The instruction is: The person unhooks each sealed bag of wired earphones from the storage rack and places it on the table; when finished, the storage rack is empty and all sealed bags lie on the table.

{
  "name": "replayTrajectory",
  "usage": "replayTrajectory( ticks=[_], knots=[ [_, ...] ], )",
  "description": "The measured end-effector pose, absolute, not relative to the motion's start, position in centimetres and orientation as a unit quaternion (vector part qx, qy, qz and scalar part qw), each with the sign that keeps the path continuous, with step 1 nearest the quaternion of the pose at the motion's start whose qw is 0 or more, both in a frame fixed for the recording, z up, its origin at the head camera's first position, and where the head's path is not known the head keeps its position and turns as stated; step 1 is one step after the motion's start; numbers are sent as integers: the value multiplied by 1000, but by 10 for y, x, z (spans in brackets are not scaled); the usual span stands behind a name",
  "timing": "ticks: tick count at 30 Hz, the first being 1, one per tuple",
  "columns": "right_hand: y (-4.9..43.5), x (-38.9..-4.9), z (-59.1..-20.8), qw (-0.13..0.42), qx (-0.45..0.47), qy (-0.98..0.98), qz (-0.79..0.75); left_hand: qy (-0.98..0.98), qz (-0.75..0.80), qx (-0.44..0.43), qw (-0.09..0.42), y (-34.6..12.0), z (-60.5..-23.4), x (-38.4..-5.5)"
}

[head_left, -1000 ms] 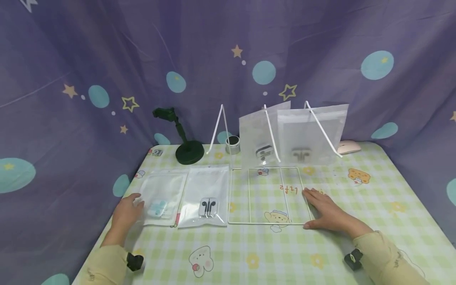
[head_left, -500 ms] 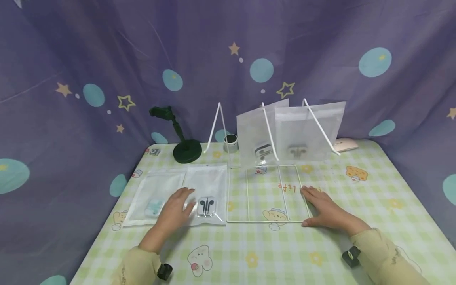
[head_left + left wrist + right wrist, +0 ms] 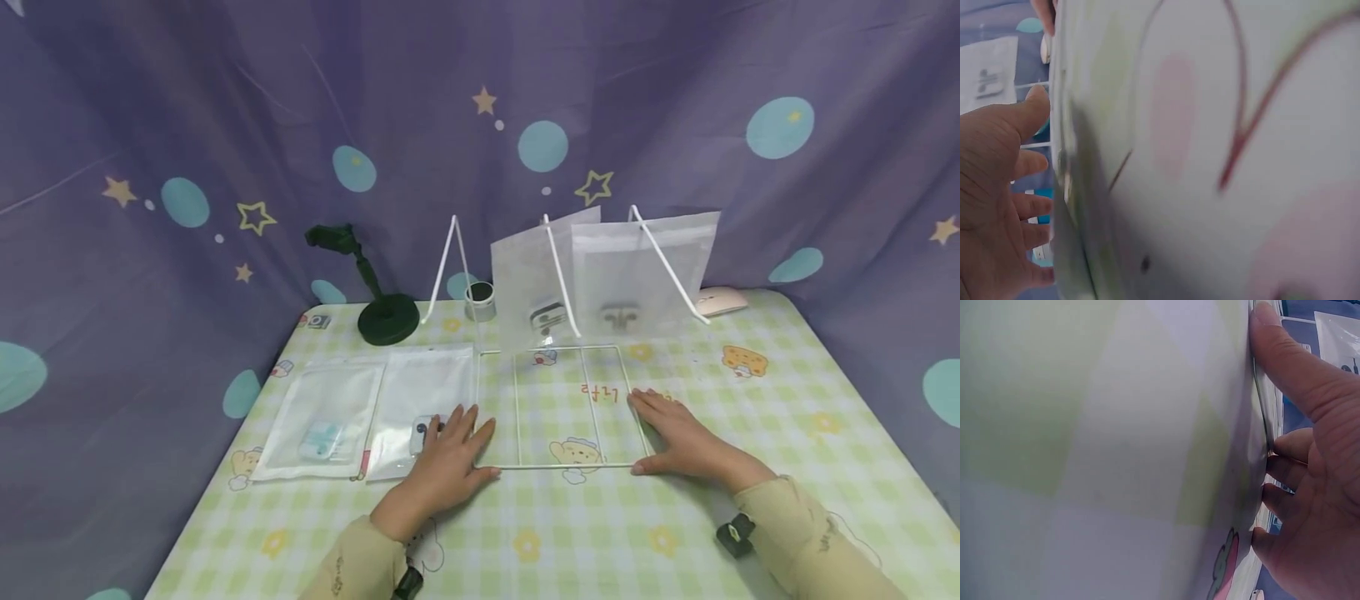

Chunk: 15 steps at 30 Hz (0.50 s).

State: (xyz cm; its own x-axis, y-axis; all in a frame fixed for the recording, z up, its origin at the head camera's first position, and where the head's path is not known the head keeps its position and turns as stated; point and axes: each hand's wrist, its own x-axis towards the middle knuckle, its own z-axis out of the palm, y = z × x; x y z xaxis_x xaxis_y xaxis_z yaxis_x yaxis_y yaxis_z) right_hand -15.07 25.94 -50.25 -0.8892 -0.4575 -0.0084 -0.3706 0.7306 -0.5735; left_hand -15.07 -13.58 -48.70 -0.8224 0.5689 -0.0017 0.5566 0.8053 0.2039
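A white wire display stand has its rectangular base on the tablecloth and three long prongs at the back. My left hand lies palm down with fingers spread at the base's left front corner, partly covering a clear bag of earphones. On the base's right side rests my right hand, fingertips along the wire and thumb at the front corner. Two frosted bags, a middle one and a right one, hang from prongs. A bag with a light-blue item lies at left.
A dark green phone holder and a small white-rimmed cup stand at the back. Behind the right bag sits a pale pink mouse. The checked tablecloth extends in front; a purple curtain closes off the back.
My left hand has left the edge of the left bag and moved right, across both flat bags, to the stand's base. That bag's left edge now lies further left. My right hand stays put.
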Motion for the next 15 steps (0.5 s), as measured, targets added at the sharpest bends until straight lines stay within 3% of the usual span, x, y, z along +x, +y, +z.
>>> replayTrajectory(
  ticks=[15],
  knots=[
    [259,-151,-501,68,-222,926,-298,956,66,280,61,-131,-490,-160]
  ],
)
